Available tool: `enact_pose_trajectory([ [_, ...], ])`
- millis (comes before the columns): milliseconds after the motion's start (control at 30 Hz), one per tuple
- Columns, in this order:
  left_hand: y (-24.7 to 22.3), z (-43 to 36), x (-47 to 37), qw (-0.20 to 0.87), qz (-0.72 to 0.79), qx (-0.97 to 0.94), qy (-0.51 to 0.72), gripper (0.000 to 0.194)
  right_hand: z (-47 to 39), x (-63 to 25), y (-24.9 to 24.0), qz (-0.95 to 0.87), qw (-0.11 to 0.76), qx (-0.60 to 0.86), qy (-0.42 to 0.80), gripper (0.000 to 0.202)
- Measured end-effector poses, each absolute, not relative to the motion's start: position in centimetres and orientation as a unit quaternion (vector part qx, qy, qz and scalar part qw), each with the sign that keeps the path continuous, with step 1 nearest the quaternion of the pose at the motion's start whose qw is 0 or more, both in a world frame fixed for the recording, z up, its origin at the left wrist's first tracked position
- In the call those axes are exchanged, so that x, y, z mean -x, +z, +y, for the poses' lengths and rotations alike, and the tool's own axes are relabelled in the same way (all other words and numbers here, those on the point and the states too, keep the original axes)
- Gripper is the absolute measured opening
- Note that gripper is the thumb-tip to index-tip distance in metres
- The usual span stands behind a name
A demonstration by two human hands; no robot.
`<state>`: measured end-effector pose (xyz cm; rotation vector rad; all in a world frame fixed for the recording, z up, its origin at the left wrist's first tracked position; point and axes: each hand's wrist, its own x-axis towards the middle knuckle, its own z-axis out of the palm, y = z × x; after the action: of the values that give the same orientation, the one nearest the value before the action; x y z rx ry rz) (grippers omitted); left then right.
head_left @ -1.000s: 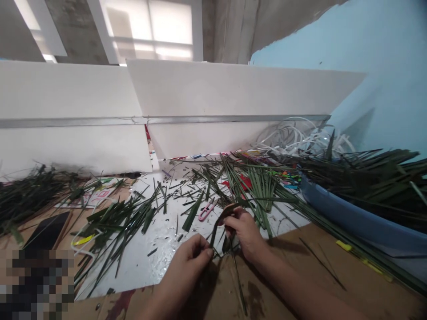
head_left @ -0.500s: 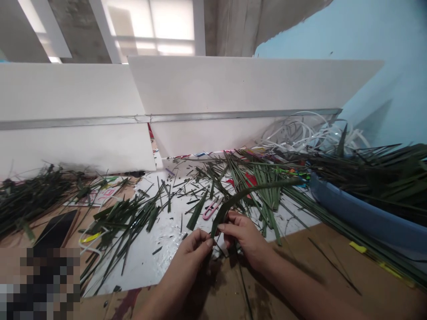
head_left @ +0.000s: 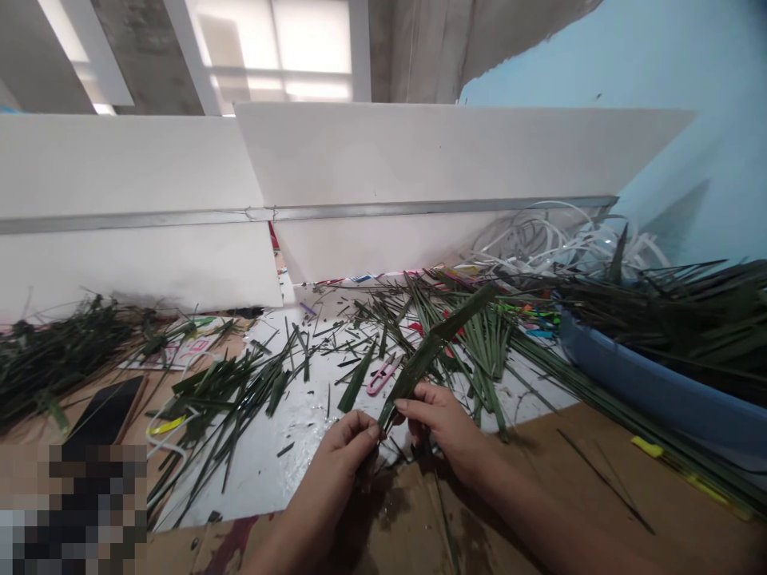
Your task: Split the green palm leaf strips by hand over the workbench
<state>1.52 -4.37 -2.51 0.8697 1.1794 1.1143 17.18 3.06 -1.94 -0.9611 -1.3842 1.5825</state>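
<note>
A broad green leaf [head_left: 423, 359] slants up and to the right from between my two hands. My left hand [head_left: 347, 449] pinches its lower end between thumb and fingertips. Close beside it, my right hand [head_left: 442, 422] is closed on the leaf's lower part, thumb in front. Thin strands hang below the right hand, partly hidden by its fingers. Just beyond the leaf lies a pair of pink snips [head_left: 383, 375] on the white sheet [head_left: 257, 471], among cut leaf pieces.
At the right, a blue basin [head_left: 629, 363] holds many long leaves. Leaf bundles [head_left: 485, 343] lie behind my hands, and more [head_left: 240, 391] to the left. A dark phone [head_left: 108, 411] rests at the left. White boards [head_left: 449, 152] stand along the back, near coiled white straps [head_left: 551, 239].
The leaf has turned its flat face to view and now stands straighter, where before it arched to the right. Both hands have barely moved.
</note>
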Motion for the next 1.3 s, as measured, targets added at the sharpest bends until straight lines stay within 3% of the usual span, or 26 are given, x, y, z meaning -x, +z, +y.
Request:
enact_pose_trajectory([
  [300,-2.9,-3.9,-1.5,0.533,0.554,-0.421,0.482,0.040,2.9,-16.9,-1.5,-0.549,0.380,0.374,0.644,0.016],
  [533,-2.3,-4.1,-1.8,0.458,0.576,-0.520,0.433,0.027,2.9,-16.7,-2.5,-0.541,0.390,0.378,0.642,0.015],
  [1300,-1.6,-4.9,-3.1,0.408,0.611,-0.589,0.335,0.027,5.2,-17.8,-2.5,-0.501,0.535,0.424,0.532,0.011],
])
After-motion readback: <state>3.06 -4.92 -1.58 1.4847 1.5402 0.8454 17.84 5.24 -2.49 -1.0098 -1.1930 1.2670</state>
